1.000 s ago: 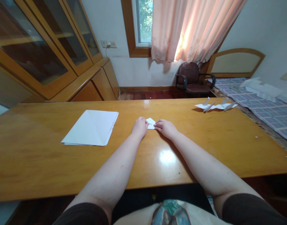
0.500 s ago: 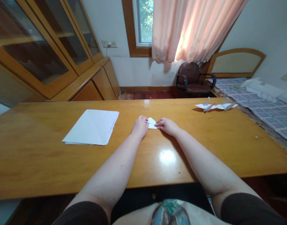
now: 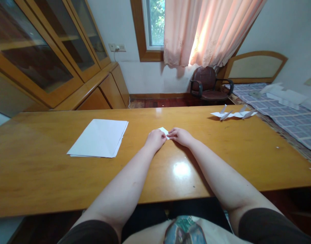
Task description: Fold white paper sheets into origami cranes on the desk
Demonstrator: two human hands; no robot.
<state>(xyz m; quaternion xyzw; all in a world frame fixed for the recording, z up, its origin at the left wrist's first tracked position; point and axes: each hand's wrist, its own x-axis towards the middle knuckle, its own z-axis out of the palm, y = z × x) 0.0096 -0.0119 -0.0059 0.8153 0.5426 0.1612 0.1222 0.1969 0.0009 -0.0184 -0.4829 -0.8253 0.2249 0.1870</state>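
Note:
A small folded piece of white paper [image 3: 164, 130] lies on the wooden table in front of me, partly covered by both hands. My left hand [image 3: 156, 139] rests over its left and near side, fingers curled together with the tips on the paper near the right hand. From the right, my right hand [image 3: 180, 136] pinches the paper's right corner, thumb and fingers close together. The fingertips of the two hands nearly meet. How the folds under my fingers run is hidden.
A stack of white paper sheets [image 3: 99, 138] lies on the table [image 3: 43, 183] to the left. Folded white paper cranes [image 3: 233, 115] stand near the far right edge. Beyond are a brown armchair [image 3: 206, 83], a bed [image 3: 292, 115] and a glass-door cabinet [image 3: 94, 91].
My left hand has slid right and slightly nearer across the folded paper, covering more of it. My right hand has stayed almost in place at the right corner.

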